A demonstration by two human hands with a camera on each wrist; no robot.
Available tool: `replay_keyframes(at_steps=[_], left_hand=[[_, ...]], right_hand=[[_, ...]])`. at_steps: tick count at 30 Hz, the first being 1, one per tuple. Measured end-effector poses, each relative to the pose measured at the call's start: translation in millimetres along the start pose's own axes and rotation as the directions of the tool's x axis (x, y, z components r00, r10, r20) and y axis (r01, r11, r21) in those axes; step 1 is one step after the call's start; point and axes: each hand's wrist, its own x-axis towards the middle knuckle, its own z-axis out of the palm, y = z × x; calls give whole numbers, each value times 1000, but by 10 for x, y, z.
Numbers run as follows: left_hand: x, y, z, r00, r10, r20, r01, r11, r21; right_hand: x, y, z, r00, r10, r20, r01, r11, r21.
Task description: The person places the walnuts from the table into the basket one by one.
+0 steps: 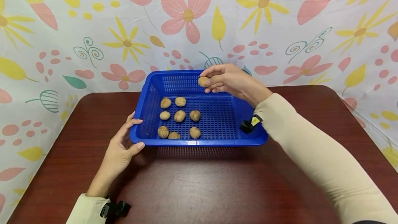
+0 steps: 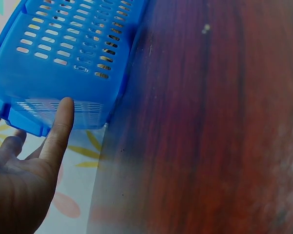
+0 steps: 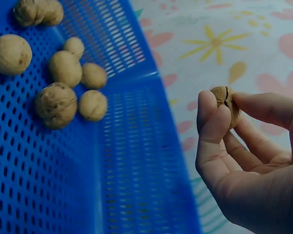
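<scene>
The right hand (image 1: pixel 231 80) pinches one walnut (image 1: pixel 203 81) between thumb and fingertips, held in the air above the far wall of the blue basket (image 1: pixel 149 94). The basket floor lies below and toward the person from the walnut; eight walnuts (image 1: pixel 179 115) occupy its left half. The left hand (image 1: pixel 122 148), fingers straight, touches the basket's near-left corner on the bench (image 1: pixel 199 182).
</scene>
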Motion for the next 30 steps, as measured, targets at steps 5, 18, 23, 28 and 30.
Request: replay_keyframes(at_steps=[5,18,23,28,30], left_hand=[[-6,-11,5,1000,-1,-2,1,1000,-7],[16,-21,-3,1000,28,-1,-28,1000,-1],[21,-15,-8,1000,26,0,-26,1000,6],[22,-13,-5,1000,26,0,-26,1000,-3],[19,-14,-2,1000,24,3,-24,1000,-3]], right_hand=[[277,118,82,999,47,2,-47,998,41],[616,486,238,978,208,11,-206,976,-75],[622,536,263,973,233,2,-230,964,-131],[623,584,259,969,245,-1,-242,954,-178],[625,602,261,968,250,2,-245,950,-195]])
